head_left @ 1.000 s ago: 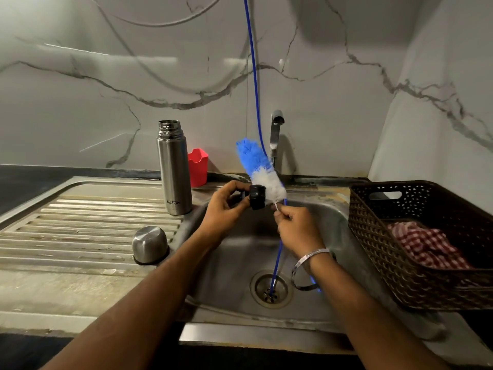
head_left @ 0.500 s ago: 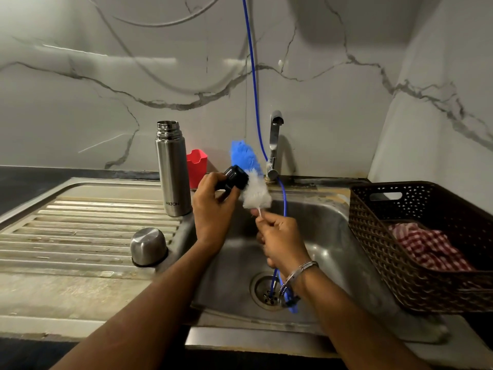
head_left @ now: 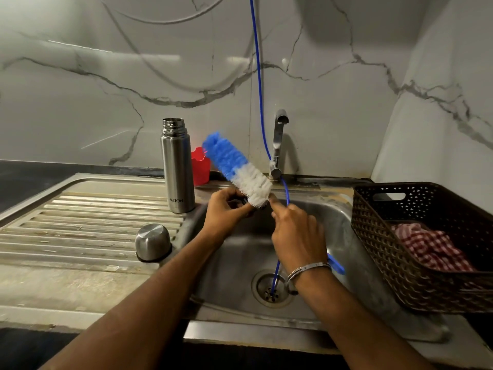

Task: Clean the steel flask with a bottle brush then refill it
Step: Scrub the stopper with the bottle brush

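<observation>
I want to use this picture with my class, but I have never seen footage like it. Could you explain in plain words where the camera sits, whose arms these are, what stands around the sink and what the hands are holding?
There is no machine here. The camera is worn on a person's head and looks forward and down, so the two arms reaching in from the bottom are the wearer's own.

The right hand grips the handle of a blue and white bottle brush above the sink. The left hand holds a small dark object against the bristles; it is mostly hidden, so I cannot say what it is.

On the ribbed draining board stands the steel flask, upright and open, with its steel cap lying apart in front of it. A red cup sits behind the flask. To the right is a brown basket holding a red checked cloth.
</observation>
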